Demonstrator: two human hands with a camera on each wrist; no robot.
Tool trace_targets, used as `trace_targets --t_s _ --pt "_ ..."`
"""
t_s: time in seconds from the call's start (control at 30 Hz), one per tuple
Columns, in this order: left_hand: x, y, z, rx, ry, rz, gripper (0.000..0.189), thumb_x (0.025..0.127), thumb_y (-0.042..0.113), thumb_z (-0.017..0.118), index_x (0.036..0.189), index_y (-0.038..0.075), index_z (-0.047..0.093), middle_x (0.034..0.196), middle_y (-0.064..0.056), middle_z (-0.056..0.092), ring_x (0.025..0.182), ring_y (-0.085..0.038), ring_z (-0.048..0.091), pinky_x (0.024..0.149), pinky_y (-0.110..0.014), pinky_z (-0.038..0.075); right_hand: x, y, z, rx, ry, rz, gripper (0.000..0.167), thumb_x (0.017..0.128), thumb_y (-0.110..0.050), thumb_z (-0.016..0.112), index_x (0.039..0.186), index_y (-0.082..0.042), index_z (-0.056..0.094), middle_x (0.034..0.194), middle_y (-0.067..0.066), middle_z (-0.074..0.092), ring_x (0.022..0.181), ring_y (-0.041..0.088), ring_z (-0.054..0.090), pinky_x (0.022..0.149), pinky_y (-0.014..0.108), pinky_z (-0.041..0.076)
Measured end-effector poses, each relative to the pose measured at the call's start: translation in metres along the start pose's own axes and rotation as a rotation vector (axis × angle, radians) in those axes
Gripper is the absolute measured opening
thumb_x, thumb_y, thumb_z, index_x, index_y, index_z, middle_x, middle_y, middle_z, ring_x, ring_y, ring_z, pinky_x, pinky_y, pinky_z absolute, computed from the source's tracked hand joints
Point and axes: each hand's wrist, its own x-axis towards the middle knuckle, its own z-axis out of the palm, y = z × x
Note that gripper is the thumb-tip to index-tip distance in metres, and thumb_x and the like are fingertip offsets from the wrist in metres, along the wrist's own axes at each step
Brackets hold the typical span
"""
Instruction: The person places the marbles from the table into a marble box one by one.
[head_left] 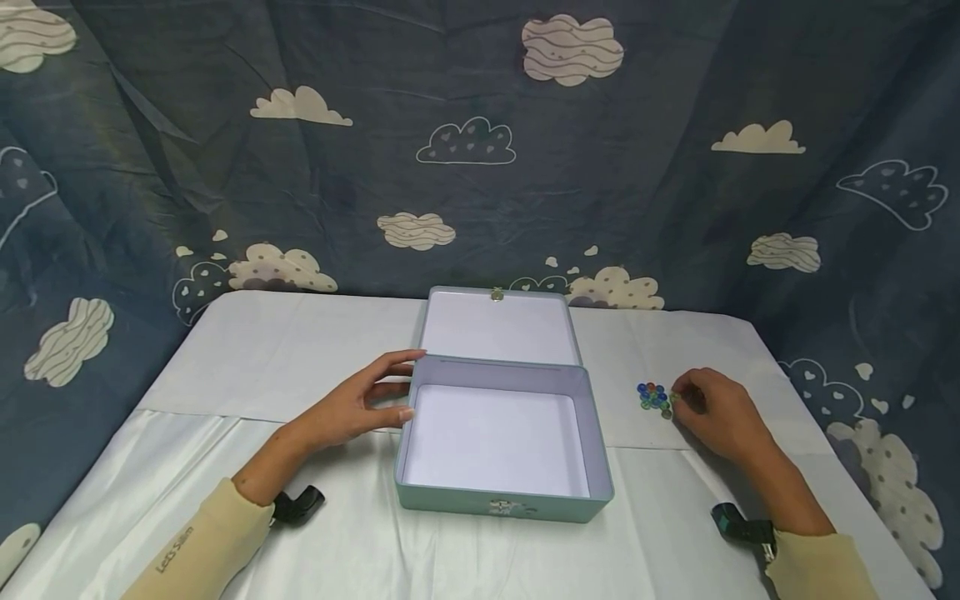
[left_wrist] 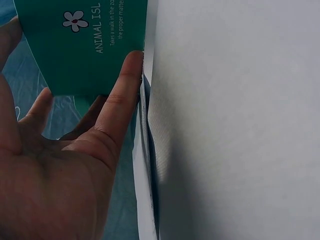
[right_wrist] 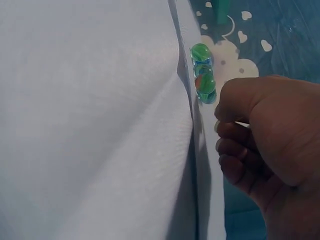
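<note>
A green tin box (head_left: 504, 508) with a pale inside stands on the white-covered table, its hinged lid (head_left: 498, 325) laid back behind it. My left hand (head_left: 348, 400) touches the box's left side with fingers spread and extended; in the left wrist view, a finger (left_wrist: 120, 100) rests against the printed green wall (left_wrist: 85, 45). To the right of the box lies a small cluster of glass marbles (head_left: 651, 395), blue, green and red. My right hand (head_left: 716, 412) is beside them, thumb and forefinger pinching a greenish marble (head_left: 673, 398), which the right wrist view hides.
White cloth (head_left: 315, 533) covers the table. A dark cloud-patterned curtain (head_left: 360, 183) hangs behind and along both sides. Black wrist devices sit on the left wrist (head_left: 300, 505) and the right wrist (head_left: 738, 527).
</note>
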Motion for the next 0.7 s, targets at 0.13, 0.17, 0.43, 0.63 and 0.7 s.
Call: trace_targets --t_s 0.13,0.17,0.43,0.63,0.7 --pt "0.0 0.0 0.0 -0.01 -0.002 -0.001 0.078 0.101 0.015 0.075 0.166 0.03 0.034 0.161 -0.013 0.04 0.149 -0.044 0.044 0.101 -0.041 0.06 0.0 -0.006 -0.004 0.004 0.029 -0.022 0.019 0.09 -0.004 0.075 0.108 0.0 0.07 0.098 0.013 0.067 0.086 0.028 0.06 0.075 0.048 0.055" --pt "0.0 0.0 0.0 -0.009 -0.001 -0.002 0.078 0.101 0.015 0.075 0.166 0.03 0.034 0.161 -0.013 0.04 0.149 -0.044 0.044 0.101 -0.041 0.06 0.0 -0.009 -0.005 0.006 0.033 -0.025 0.019 0.09 -0.004 0.075 0.108 0.0 0.07 0.098 0.013 0.067 0.087 0.028 0.06 0.075 0.048 0.055" --pt "0.001 -0.001 0.0 0.002 0.005 -0.018 0.078 0.101 0.017 0.076 0.165 0.033 0.034 0.161 -0.012 0.041 0.149 -0.042 0.045 0.102 -0.044 0.059 -0.001 -0.035 -0.016 0.031 0.089 -0.11 0.021 0.087 0.002 0.079 0.106 -0.002 0.072 0.098 0.011 0.069 0.087 0.026 0.063 0.072 0.036 0.056" --pt "0.0 0.001 0.0 -0.022 0.0 -0.019 0.079 0.101 0.017 0.076 0.165 0.032 0.034 0.163 -0.012 0.039 0.15 -0.043 0.043 0.1 -0.043 0.06 -0.001 -0.055 -0.022 0.028 0.119 -0.183 0.022 0.085 0.003 0.08 0.103 -0.005 0.072 0.096 0.006 0.068 0.085 0.023 0.063 0.071 0.037 0.057" --pt "0.0 0.0 0.0 -0.018 0.002 -0.022 0.079 0.101 0.017 0.076 0.165 0.033 0.034 0.162 -0.011 0.04 0.15 -0.042 0.043 0.1 -0.043 0.06 -0.001 -0.059 -0.022 0.029 0.137 -0.219 0.023 0.084 0.004 0.081 0.102 -0.007 0.072 0.095 0.004 0.068 0.083 0.021 0.062 0.07 0.037 0.057"
